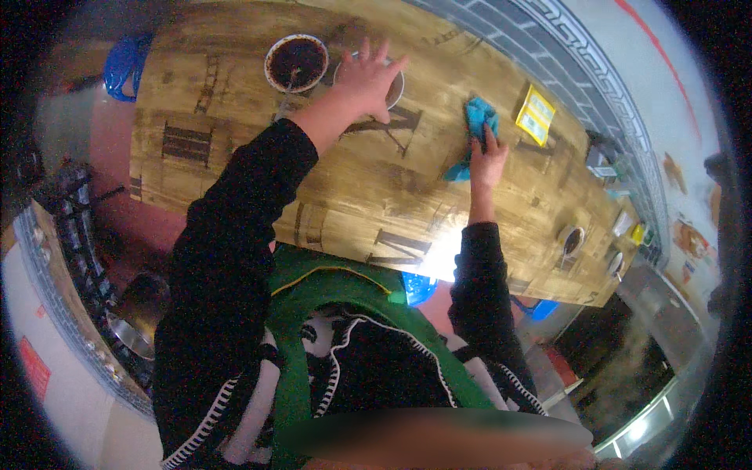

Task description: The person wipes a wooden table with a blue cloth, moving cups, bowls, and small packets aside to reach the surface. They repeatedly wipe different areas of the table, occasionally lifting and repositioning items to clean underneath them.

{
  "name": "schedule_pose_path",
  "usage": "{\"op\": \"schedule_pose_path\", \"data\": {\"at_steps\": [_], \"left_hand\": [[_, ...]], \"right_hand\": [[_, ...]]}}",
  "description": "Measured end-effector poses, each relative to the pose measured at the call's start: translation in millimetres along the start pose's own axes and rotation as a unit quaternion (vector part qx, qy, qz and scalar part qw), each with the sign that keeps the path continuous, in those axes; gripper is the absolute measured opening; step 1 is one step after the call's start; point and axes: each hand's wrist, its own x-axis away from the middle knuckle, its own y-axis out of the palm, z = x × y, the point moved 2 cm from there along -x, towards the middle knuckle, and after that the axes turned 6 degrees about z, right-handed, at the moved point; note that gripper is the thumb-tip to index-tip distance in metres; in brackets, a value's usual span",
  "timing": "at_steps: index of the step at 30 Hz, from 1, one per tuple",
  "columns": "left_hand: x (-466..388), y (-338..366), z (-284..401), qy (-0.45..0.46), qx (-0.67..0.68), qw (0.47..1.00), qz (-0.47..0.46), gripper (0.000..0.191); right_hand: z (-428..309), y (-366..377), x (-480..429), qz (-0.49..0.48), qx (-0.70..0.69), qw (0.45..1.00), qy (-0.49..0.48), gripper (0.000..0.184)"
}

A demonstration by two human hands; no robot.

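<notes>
My left hand point(365, 81) is spread, fingers apart, over a white-rimmed bowl point(398, 89) near the far side of the wooden table point(352, 194). The hand covers most of that bowl, and contact with the rim cannot be made out. Just left of it stands another bowl point(295, 63) of dark brown contents, with a utensil leaning inside. Farther right, my right hand point(489, 161) holds a crumpled blue cloth point(482, 113) against the tabletop. Beyond that hand lies a yellow-bordered packet or card point(536, 116).
At the table's right end are a small bowl point(573, 239) with dark contents and another dish point(615, 264). A brick-patterned wall point(499, 44) borders the far side. Blue stools point(420, 288) sit under the near edge, and a blue seat point(124, 67) stands at the left.
</notes>
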Motion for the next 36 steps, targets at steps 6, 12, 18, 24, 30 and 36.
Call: {"op": "schedule_pose_path", "data": {"at_steps": [6,12,18,24,30,36], "left_hand": [[0,-2,4,-0.018,0.030,0.999,-0.039,0.111],[27,0,17,-0.014,0.022,0.999,-0.028,0.109],[50,4,28,-0.013,0.043,0.999,-0.025,0.105],[64,-8,20,0.006,0.068,0.997,0.027,0.097],[86,-36,10,0.038,0.043,0.997,0.055,0.100],[89,-56,2,0.039,0.053,0.997,0.041,0.103]], "right_hand": [[-56,10,94,-0.076,-0.101,0.990,-0.064,0.042],[-96,-7,183,-0.154,-0.182,0.963,-0.124,0.038],[-135,-8,238,-0.253,-0.118,0.948,-0.152,0.051],[-191,5,230,-0.344,-0.059,0.909,-0.227,0.048],[-240,79,170,-0.227,-0.283,0.929,-0.071,0.041],[-305,86,192,-0.287,-0.197,0.859,-0.376,0.044]]}}
